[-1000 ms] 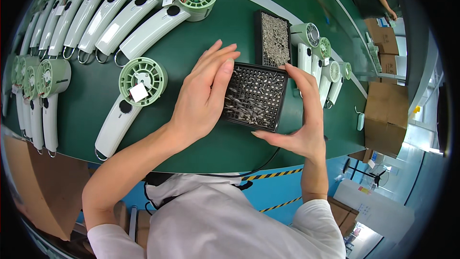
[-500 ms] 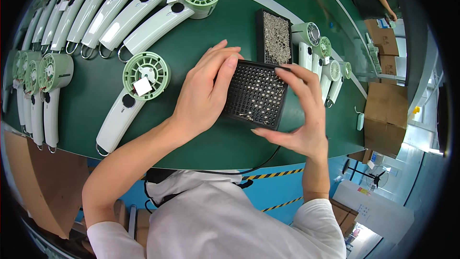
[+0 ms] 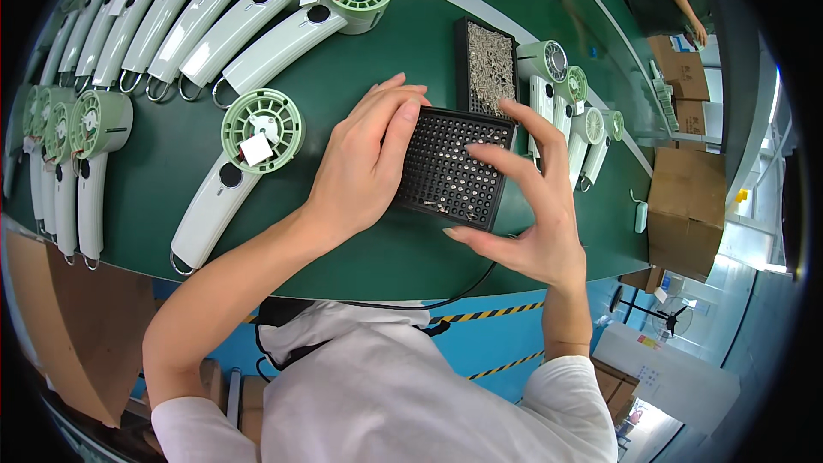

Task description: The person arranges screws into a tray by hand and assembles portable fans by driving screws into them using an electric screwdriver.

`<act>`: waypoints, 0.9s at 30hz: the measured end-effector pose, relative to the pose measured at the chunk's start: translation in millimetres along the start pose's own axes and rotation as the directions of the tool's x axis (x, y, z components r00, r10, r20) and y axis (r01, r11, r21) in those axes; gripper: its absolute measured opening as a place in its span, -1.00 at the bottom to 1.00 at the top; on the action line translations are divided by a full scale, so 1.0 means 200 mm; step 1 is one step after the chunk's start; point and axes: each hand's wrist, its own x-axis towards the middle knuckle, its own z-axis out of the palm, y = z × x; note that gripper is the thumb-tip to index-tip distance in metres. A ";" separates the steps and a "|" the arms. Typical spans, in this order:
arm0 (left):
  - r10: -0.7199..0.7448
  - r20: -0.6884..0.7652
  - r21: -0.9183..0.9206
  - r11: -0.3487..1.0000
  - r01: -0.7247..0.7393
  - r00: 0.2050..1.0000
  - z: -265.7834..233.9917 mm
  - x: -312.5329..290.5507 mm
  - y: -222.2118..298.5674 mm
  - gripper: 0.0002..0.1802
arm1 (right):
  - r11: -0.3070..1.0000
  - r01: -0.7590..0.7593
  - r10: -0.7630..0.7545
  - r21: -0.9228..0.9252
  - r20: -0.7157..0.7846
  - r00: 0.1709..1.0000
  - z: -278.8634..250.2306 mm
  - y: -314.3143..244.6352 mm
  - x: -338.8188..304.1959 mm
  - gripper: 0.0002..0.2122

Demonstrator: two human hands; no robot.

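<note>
A black tray (image 3: 446, 173) with a grid of holes is tilted over the green bench. Many holes hold small silver screws, and a few loose ones lie along its lower edge. My left hand (image 3: 364, 150) is closed on the tray's left edge, its thumb near the upper left corner. My right hand (image 3: 544, 206) is open at the right side. One of its fingers reaches over the holes, another lies past the upper right corner, and the thumb is near the lower right corner. Behind stands a second black tray (image 3: 463, 64) heaped with loose screws (image 3: 490, 69).
A white-and-green handheld fan body (image 3: 210, 214) lies left of my hands on the green bench (image 3: 343, 77). Rows of similar fan bodies (image 3: 236, 43) fill the far left, and several stand at right (image 3: 590, 124). A cardboard box (image 3: 686, 206) and a person (image 3: 673, 0) are beyond.
My right hand's fingers have spread, and one has moved from the tray's upper right edge inward over the holes. The tray and my left hand have shifted slightly left.
</note>
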 end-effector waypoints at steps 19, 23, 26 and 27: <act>0.036 -0.034 0.020 0.999 -0.035 0.999 0.02 0.00 0.00 -0.69 | 0.963 0.212 -0.175 -0.167 0.212 0.961 0.02 -0.07 0.02 -0.64; 0.042 -0.030 0.030 0.999 -0.041 0.999 0.02 0.00 0.00 -0.70 | 0.963 0.216 -0.177 -0.164 0.222 0.959 0.00 -0.06 0.03 -0.63; 0.049 -0.028 0.045 0.998 -0.048 0.998 0.03 0.00 0.00 -0.71 | 0.981 0.192 -0.191 -0.028 0.058 0.980 -0.02 0.00 0.01 -0.64; 0.047 -0.026 0.049 0.998 -0.046 0.999 0.03 0.00 0.00 -0.71 | 0.979 0.197 -0.194 -0.042 0.070 0.978 -0.02 -0.01 0.02 -0.64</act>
